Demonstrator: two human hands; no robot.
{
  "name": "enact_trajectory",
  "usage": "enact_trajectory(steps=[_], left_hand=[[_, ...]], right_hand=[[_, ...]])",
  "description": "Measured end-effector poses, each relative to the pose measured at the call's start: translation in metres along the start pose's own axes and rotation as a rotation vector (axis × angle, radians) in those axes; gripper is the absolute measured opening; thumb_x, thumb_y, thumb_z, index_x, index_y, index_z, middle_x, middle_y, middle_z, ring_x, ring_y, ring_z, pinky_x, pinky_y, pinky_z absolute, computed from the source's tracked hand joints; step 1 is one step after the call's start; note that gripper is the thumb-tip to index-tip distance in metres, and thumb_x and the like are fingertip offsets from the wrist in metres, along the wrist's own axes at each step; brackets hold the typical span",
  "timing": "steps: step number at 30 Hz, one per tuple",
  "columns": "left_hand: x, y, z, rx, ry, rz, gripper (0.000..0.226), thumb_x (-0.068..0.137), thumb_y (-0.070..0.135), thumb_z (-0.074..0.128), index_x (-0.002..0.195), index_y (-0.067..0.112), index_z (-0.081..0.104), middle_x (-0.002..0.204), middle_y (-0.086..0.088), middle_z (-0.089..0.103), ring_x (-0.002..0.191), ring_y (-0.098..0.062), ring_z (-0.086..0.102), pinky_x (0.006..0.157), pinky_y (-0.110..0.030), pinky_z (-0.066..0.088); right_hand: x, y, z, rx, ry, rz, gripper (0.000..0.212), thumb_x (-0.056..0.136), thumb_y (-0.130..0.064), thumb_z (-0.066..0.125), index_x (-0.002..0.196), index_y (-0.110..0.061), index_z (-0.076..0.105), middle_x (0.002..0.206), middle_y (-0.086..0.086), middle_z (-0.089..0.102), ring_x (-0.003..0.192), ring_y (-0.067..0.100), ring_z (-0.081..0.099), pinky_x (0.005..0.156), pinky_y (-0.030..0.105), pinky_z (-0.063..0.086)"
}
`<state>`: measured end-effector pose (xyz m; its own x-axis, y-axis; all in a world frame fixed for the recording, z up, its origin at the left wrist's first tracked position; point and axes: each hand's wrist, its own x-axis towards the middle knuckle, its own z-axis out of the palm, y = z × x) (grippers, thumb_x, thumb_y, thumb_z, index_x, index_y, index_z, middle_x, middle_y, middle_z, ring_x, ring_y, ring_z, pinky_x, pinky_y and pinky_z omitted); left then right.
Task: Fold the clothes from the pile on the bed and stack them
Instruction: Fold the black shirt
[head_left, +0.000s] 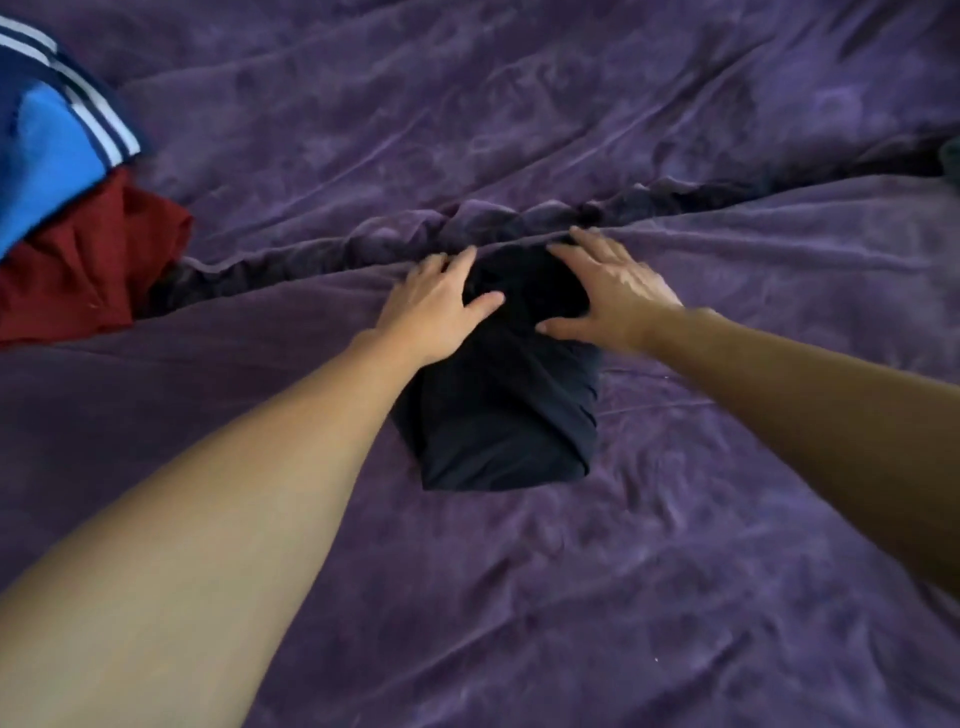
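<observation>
A folded black garment lies in the middle of the purple bed. The left hand and right hand rest flat on its far end, fingers spread. At far left sit a blue striped garment and a red garment.

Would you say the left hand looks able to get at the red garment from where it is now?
Probably yes: the left hand rests on the dark folded garment, and only bare purple bedspread lies between it and the red garment.
</observation>
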<state>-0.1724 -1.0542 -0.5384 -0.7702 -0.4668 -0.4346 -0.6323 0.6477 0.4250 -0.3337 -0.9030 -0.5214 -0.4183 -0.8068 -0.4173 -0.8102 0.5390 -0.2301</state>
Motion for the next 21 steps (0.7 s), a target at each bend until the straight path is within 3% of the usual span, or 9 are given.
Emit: enact_trajectory(steps=[2, 5, 7, 9, 11, 16, 21], left_hand=[[-0.002, 0.003, 0.005, 0.012, 0.038, 0.024, 0.076, 0.088, 0.049, 0.058, 0.148, 0.02, 0.023, 0.146, -0.009, 0.035, 0.134, -0.032, 0.033, 0.105, -0.046, 0.035], [-0.025, 0.012, 0.008, -0.003, 0.029, 0.056, 0.077, 0.081, 0.033, 0.072, 0.144, 0.014, 0.032, 0.14, -0.009, 0.04, 0.13, -0.031, 0.037, 0.101, -0.042, 0.038], [-0.047, 0.019, 0.005, -0.018, 0.02, 0.099, 0.049, 0.078, 0.024, 0.073, 0.12, 0.011, 0.052, 0.114, -0.007, 0.047, 0.113, -0.031, 0.049, 0.089, -0.04, 0.044], [-0.073, 0.029, 0.0, -0.015, 0.005, 0.157, 0.032, 0.076, 0.016, 0.072, 0.103, 0.009, 0.057, 0.099, -0.003, 0.042, 0.099, -0.03, 0.052, 0.081, -0.041, 0.045], [-0.099, 0.045, -0.005, -0.024, 0.002, 0.231, 0.036, 0.075, 0.011, 0.071, 0.108, 0.009, 0.058, 0.103, -0.002, 0.042, 0.1, -0.026, 0.05, 0.084, -0.039, 0.045], [-0.14, 0.109, -0.012, 0.029, 0.008, 0.422, 0.05, 0.074, 0.005, 0.069, 0.122, 0.013, 0.057, 0.113, 0.002, 0.049, 0.107, -0.02, 0.044, 0.093, -0.034, 0.044], [-0.152, 0.211, -0.016, 0.057, -0.034, 0.548, 0.044, 0.076, 0.011, 0.067, 0.118, 0.022, 0.058, 0.11, 0.009, 0.056, 0.105, -0.016, 0.043, 0.083, -0.029, 0.044]], right_hand=[[0.001, -0.001, 0.008, 0.019, -0.061, -0.013, 0.082, 0.072, -0.06, 0.071, 0.137, -0.018, 0.041, 0.151, 0.007, 0.031, 0.14, 0.026, 0.026, 0.105, 0.046, 0.036], [-0.03, -0.012, 0.022, 0.061, 0.045, -0.062, 0.059, 0.071, -0.046, 0.075, 0.115, -0.015, 0.051, 0.121, 0.007, 0.054, 0.115, 0.03, 0.047, 0.085, 0.039, 0.044], [-0.063, -0.021, 0.028, 0.157, 0.104, -0.014, 0.055, 0.069, -0.04, 0.075, 0.111, -0.019, 0.048, 0.111, 0.004, 0.058, 0.104, 0.031, 0.055, 0.077, 0.039, 0.046], [-0.098, -0.028, 0.029, 0.247, 0.124, 0.08, 0.067, 0.067, -0.04, 0.075, 0.124, -0.022, 0.044, 0.109, 0.005, 0.062, 0.1, 0.033, 0.06, 0.075, 0.039, 0.047], [-0.135, -0.03, 0.026, 0.271, 0.125, 0.151, 0.079, 0.068, -0.043, 0.074, 0.137, -0.027, 0.039, 0.11, 0.009, 0.064, 0.101, 0.033, 0.061, 0.078, 0.039, 0.048], [-0.227, -0.019, 0.003, 0.289, 0.243, 0.238, 0.062, 0.071, -0.041, 0.071, 0.129, -0.025, 0.052, 0.11, -0.002, 0.066, 0.103, 0.027, 0.06, 0.076, 0.038, 0.05], [-0.309, 0.032, -0.038, 0.275, 0.317, 0.397, 0.06, 0.074, -0.04, 0.062, 0.131, -0.033, 0.046, 0.112, -0.013, 0.064, 0.105, 0.018, 0.056, 0.074, 0.034, 0.048]])
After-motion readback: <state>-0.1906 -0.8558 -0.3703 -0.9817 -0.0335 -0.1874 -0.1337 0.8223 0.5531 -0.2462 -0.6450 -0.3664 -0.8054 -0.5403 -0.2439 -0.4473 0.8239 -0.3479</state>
